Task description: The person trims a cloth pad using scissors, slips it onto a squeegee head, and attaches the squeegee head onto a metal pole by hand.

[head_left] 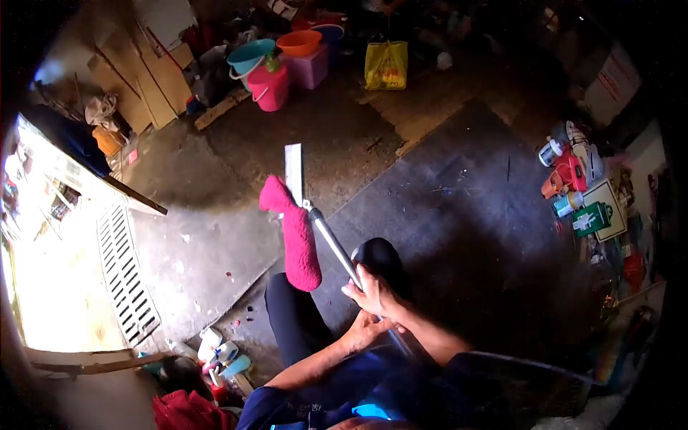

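Note:
A long-handled window squeegee [330,236] slants up and away from my body, with a silver metal pole. Its head carries a fluffy pink scrubber sleeve [299,247] on one side and a pale flat blade [294,170] that sticks up beyond the joint. My right hand [374,292] is closed around the pole, farther up, its thumb lying along the metal. Lower down, my left hand [365,330] is wrapped round the same pole close to my body. The head hangs above the grey floor, in front of my knees.
Pink bucket [269,89], teal bucket [251,54] and orange basin [299,43] stand at the back, near a yellow bag [386,66]. Bottles [228,352] crowd the lower left; a green box [592,218] and clutter line the right. A floor grate [127,276] lies left.

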`<state>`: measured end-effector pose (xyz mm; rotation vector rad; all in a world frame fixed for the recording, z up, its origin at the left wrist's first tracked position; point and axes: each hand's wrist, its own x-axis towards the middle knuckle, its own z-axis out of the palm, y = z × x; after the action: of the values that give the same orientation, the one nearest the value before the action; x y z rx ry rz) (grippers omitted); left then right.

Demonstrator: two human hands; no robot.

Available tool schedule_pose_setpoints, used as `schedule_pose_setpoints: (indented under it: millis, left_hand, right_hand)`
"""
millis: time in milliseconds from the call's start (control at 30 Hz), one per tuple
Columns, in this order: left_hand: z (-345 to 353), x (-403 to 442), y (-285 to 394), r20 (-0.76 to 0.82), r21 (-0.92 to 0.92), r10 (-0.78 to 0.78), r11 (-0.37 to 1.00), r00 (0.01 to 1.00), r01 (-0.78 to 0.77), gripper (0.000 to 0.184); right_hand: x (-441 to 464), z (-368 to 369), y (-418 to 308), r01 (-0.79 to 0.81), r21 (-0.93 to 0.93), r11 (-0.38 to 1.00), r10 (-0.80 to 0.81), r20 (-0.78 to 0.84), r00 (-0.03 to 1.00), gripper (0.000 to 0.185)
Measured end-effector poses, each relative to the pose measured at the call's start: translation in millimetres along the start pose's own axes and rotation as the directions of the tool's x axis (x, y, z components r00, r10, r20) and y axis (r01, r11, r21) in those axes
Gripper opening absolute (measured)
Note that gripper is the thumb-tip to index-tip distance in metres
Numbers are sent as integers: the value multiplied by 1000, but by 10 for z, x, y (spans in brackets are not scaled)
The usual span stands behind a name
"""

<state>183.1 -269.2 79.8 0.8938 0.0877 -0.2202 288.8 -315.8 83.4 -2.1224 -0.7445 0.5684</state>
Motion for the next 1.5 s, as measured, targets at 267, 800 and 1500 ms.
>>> schedule_pose_setpoints:
  millis: [267,800,1500]
  left_hand:
    - [-860,-114,75,294,931,-310,307,904,-197,35]
    - [-2259,340,-400,-526,768,-590,-639,613,43,44]
    - [-1469,-295,1643,-317,833,419,553,851,38,16]
  right_hand:
    - [118,-25,35,-275,460,844,110,353,929,35]
    - [129,-76,118,-460,759,461,29,505,863,42]
    - [106,-20,34,-506,819,273,27,519,854,34]
